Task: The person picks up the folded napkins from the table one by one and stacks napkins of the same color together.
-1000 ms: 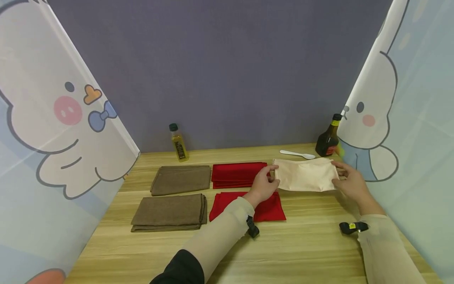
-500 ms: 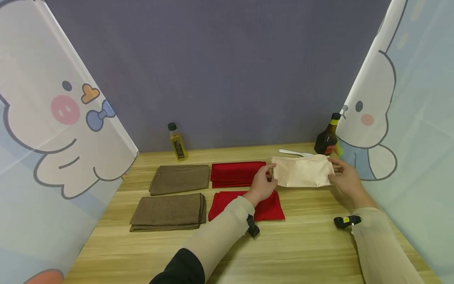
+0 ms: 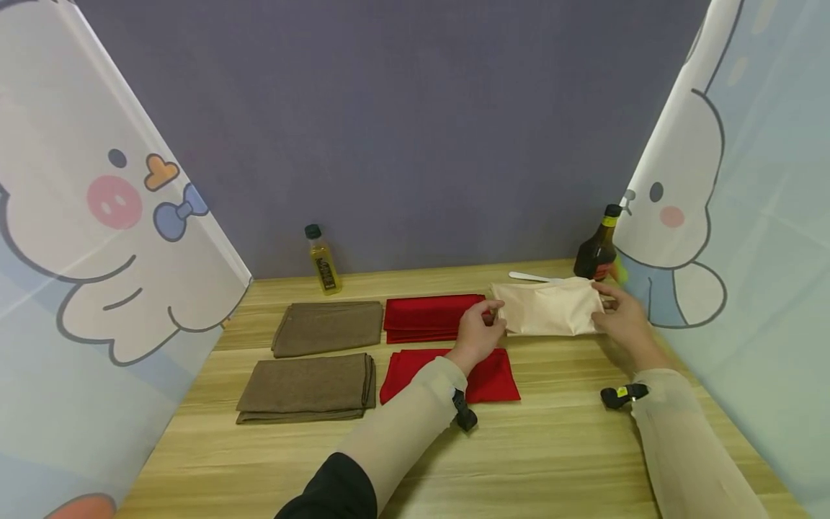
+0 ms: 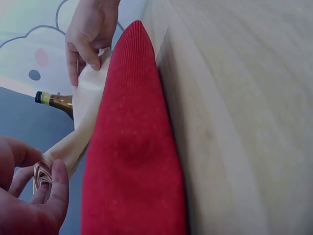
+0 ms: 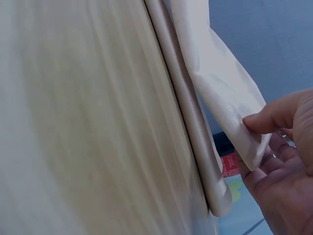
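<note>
A folded cream cloth [image 3: 547, 308] lies across the back right of the table in the head view. My left hand [image 3: 478, 333] pinches its left end; the left wrist view shows stacked fold layers [image 4: 43, 174] between thumb and fingers. At the opposite end, my right hand [image 3: 625, 328] pinches the cloth's corner between thumb and fingers. In the right wrist view the upper layer [image 5: 220, 88] is raised in that grip, above a lower rolled fold [image 5: 188, 112] along the table. Beneath my left forearm lies a red cloth [image 3: 493, 378], with another red cloth [image 3: 431, 318] behind it.
Two folded brown cloths [image 3: 327, 329] [image 3: 308, 387] lie at the left. An oil bottle [image 3: 326, 267] stands at the back left, a dark sauce bottle [image 3: 595, 254] at the back right. A white spoon [image 3: 528, 276] lies behind the cream cloth, partly hidden. Printed sheets [image 3: 765, 180] flank the table.
The cream cloth has shifted slightly back and left, now covering the spoon's bowl. My right hand has moved left and back with it, while my left hand stays nearly in place.
</note>
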`<state>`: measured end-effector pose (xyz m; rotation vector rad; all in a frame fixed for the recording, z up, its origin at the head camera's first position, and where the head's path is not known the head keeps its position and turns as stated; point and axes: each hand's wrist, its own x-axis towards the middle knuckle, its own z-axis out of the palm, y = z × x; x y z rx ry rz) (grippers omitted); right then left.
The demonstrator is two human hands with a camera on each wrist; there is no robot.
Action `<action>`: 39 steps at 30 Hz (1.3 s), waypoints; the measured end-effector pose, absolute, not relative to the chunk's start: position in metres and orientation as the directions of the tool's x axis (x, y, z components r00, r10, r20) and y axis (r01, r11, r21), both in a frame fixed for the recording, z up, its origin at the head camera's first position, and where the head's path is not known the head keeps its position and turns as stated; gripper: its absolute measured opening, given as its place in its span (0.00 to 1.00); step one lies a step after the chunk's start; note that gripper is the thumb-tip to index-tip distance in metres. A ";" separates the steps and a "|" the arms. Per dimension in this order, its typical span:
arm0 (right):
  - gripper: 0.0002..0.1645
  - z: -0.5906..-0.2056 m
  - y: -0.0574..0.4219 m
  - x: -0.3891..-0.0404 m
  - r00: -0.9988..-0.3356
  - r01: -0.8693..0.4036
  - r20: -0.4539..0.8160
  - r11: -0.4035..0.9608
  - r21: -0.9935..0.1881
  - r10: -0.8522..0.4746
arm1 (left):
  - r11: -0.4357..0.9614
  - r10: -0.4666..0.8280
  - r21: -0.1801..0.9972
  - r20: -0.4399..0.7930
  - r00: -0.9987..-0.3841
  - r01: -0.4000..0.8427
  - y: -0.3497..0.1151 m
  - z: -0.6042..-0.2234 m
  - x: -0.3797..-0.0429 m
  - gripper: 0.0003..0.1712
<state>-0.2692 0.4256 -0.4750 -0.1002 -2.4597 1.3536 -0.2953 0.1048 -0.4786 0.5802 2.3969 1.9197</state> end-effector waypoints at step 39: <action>0.47 -0.478 0.441 -0.278 -0.918 0.063 0.172 0.561 -0.826 0.357 | 0.168 0.583 0.966 0.065 -0.810 0.198 0.115 -0.488 -0.295 0.40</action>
